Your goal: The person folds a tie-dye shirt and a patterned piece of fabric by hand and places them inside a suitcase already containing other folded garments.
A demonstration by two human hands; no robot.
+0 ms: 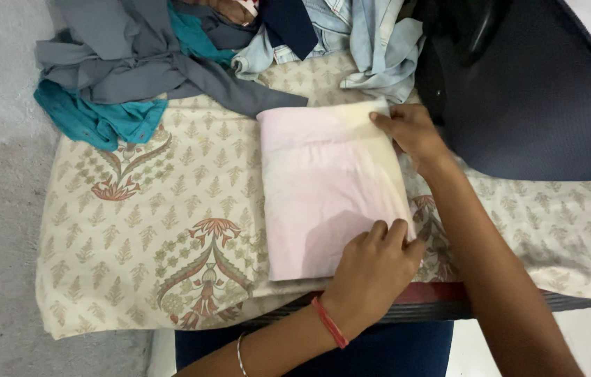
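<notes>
Hands (372,269) (410,132) flat on smooth folded pink cloth (323,188).

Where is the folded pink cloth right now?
In the head view, the folded pink cloth lies mid-frame on the patterned sheet, below the clothes pile, with the left hand and right hand on its edges.

A folded cloth (330,188) lies on the worktop (135,230). Behind it sits a heap of clothes (170,63); to its right, a bag (540,98). Both hands rest on the cloth's right edge.
</notes>
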